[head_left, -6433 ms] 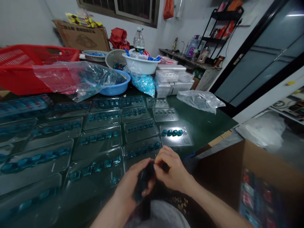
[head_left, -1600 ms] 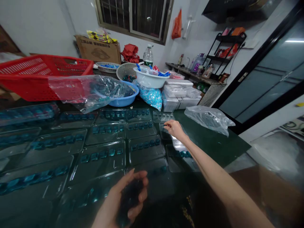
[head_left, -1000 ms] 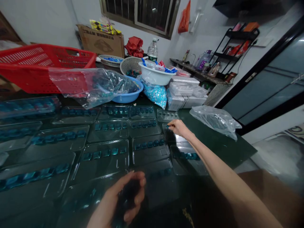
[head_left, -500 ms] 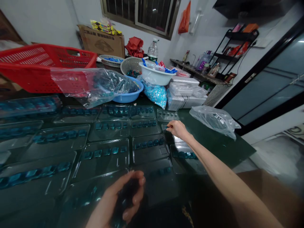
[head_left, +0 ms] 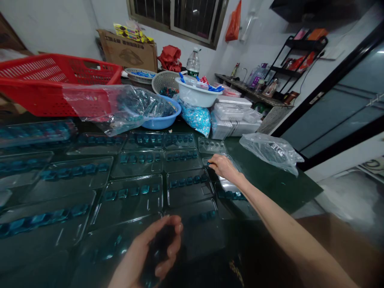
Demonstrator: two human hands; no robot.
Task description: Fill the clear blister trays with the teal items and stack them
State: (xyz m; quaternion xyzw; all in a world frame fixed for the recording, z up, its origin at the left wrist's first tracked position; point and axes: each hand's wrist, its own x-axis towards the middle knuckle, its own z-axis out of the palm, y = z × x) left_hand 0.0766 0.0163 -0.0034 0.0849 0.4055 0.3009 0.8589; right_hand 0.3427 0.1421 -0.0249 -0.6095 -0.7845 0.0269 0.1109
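Fingertips [head_left: 212, 161] of the right hand [head_left: 225, 168] pinch a small blue piece [head_left: 208, 163] just above a clear tray [head_left: 207, 173]. The left hand [head_left: 147, 250] curls around a dark clump [head_left: 159, 250], too shadowed to identify, over other trays [head_left: 132, 206] holding rows of blue pieces [head_left: 133, 191].

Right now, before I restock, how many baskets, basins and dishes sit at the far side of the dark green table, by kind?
Red slotted plastic basket: 1
Pale round perforated basket: 1
Blue plastic basin: 1
White plastic basin: 1
Shallow round pale dish: 1
Total: 5
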